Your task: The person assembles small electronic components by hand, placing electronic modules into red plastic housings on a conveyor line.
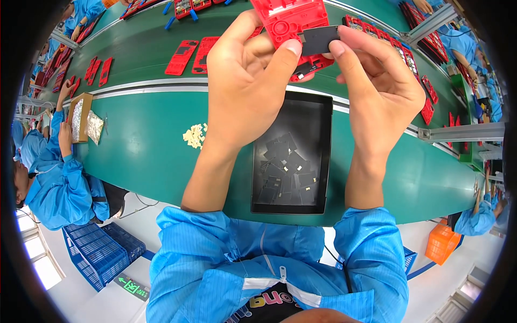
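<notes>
Red moulded-plastic housing [299,15], likely stiff, is gripped by my left hand [242,89]; my right hand [383,89] pinches a thin black rectangular sheet [319,41], probably light, best edge-held.

Sheets [278,151] lie in a tray [292,111] on the table [142,142], right of loose bits [194,136].

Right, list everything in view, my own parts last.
held housing: one, red, left hand
held flat piece: one, black, right hand
tray: one, black, below the hands
loose flat pieces: many, black, in the tray
small bits: many, cream, left of the tray
bench: one, green, under the tray
laid-out housings: many, red, beyond the bench
pegs: several, blue, upper left
cardboard box: one, brown, bench left
packet: one, silvery, beside the cardboard box
crates: several, blue or orange, lower sides
co-workers: several, blue-sleeved, both sides
hands: two, bare, upper centre
sleeves: two, blue, lower centre
</notes>
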### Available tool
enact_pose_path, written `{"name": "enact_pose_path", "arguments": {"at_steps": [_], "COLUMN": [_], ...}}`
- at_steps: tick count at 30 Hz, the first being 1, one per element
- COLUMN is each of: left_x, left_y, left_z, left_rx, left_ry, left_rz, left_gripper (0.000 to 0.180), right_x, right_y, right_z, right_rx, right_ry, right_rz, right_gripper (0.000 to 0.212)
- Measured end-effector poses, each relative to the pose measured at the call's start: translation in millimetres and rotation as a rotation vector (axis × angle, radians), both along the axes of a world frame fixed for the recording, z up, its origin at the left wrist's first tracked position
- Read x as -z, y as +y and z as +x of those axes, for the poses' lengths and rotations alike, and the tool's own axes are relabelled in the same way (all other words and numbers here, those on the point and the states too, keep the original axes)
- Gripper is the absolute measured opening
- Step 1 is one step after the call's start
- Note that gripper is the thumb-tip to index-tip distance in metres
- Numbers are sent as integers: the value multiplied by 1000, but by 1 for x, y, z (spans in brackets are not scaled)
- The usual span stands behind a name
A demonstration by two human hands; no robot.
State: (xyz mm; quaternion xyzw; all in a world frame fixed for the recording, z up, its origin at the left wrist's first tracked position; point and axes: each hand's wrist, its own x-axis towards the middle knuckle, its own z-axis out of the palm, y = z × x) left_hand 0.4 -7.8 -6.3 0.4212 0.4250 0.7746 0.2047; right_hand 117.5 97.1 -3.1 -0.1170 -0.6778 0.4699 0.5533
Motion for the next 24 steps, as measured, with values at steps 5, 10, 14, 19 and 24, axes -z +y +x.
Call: {"name": "enact_pose_path", "arguments": {"at_steps": [5,10,14,19,24], "left_x": [0,0,-2,-2,-2], "left_y": [1,0,1,-2,-1], "left_z": [1,3,5,4,4], "left_rx": [-14,4,11,56,44], "left_ry": [21,-20,-42,-107,-80], "left_rz": [0,30,40,42,52], "left_gripper": [40,40,39,34,37], "right_x": [1,4,0,2,2], "right_y": [3,3,0,2,1], "right_z": [-1,0,-2,0,-1], "right_rx": [31,22,18,-3,-7], "right_ry": [-5,10,21,8,35], "right_rz": [108,176,146,145,141], "right_gripper": [26,30,32,34,33]}}
